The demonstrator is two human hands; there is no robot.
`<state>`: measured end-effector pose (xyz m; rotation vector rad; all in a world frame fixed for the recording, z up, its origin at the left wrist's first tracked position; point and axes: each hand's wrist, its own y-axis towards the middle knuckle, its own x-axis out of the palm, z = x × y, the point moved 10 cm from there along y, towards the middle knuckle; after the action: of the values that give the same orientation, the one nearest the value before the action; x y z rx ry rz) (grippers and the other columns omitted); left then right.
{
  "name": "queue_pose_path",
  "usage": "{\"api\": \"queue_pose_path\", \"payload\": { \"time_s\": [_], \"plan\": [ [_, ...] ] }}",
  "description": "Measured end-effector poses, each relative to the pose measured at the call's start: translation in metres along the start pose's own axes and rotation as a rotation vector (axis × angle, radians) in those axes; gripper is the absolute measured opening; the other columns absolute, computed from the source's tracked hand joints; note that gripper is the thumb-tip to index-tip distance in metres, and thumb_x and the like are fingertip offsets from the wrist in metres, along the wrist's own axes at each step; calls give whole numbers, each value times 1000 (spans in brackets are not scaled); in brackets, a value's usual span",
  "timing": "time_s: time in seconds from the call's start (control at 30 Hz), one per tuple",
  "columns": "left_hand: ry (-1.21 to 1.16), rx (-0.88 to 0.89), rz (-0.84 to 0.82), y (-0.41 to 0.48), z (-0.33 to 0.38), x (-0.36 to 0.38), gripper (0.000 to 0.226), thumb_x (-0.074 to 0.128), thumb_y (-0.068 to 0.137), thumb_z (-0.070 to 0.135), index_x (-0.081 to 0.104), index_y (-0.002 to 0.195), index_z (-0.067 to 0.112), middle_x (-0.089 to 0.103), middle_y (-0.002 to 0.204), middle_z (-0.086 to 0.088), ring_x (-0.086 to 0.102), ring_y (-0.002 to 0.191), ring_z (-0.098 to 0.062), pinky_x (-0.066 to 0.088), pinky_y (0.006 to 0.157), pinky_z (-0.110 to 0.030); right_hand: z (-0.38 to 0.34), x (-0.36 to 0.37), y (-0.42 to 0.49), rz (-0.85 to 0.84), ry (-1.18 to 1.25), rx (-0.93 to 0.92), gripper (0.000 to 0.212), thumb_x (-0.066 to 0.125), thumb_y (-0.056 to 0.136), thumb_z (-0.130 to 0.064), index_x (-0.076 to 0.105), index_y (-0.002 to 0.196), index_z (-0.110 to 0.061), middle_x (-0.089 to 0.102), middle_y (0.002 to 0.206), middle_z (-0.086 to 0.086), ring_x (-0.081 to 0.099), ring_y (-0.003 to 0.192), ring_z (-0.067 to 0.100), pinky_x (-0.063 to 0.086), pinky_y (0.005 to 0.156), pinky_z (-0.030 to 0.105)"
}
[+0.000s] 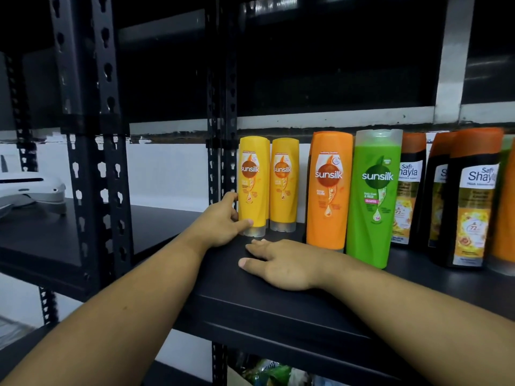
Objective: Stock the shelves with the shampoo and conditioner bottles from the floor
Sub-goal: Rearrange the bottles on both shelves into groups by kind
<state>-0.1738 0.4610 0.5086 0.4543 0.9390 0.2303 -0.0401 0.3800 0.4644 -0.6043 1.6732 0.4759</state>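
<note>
Left hand: the left hand (220, 221) grips the yellow plastic Sunsilk bottle (252, 179) low down, with the thumb across the front just above the clear cap and the fingers curled round its left side.
Right hand: the right hand (281, 263) lies palm down on the black shelf board (278, 316), fingers straight and pointing left. It holds nothing and lies near the held bottle but apart from it.
Held bottle: upright on its clear cap, at the left end of the row, far back on the shelf and just right of the black perforated metal post (220, 107).
Second yellow Sunsilk bottle (284, 185): upright just right of the held one, a narrow gap between them.
Orange Sunsilk bottle (328, 190): taller, nearer the front edge, right of the yellow pair.
Green Sunsilk shampoo bottle (373, 199): clear cap on top, right beside the orange one; whether they touch I cannot tell.
Black Safi Shayla bottles with orange caps: one (409, 190) is behind the green bottle and a nearer one (471, 207) is further right, with more partly hidden between and past them.
Left bay: a white plastic object (30, 188) is on the neighbouring black shelf (41, 238), cut off by the frame's left edge.
Below the shelf: blurred colourful packaging (267, 371), too unclear to name.
</note>
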Motion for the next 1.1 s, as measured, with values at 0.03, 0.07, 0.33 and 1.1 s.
{"api": "queue_pose_path", "payload": {
  "time_s": [0.03,0.07,0.33,1.1],
  "plan": [
    [1,2,1,0,0,0,64,71,93,38,35,145,26,64,98,2,64,90,-12,52,80,-31,0,0,-1,0,1,0,68,30,103,-62,21,161,-27,9,169,-7,8,156,15,10,122,33],
    [3,2,2,0,0,1,64,71,93,37,36,145,26,65,97,2,65,90,-12,52,81,-31,0,0,-1,2,3,0,68,30,103,-62,22,161,-28,10,169,-8,9,156,15,10,122,33],
    [64,-34,-37,-1,-8,5,54,67,95,41,42,140,25,66,96,0,63,89,-12,49,74,-27,1,-2,-2,52,3,-2,65,31,102,-63,33,157,-29,27,165,-7,28,151,17,25,117,34],
    [335,54,-445,-100,48,21,38,37,109,35,57,139,26,59,141,0,51,131,-21,39,109,-34,-3,-26,-21,367,-145,44,39,37,96,-43,65,82,-20,68,90,5,62,86,24,54,76,40]
  ]
}}
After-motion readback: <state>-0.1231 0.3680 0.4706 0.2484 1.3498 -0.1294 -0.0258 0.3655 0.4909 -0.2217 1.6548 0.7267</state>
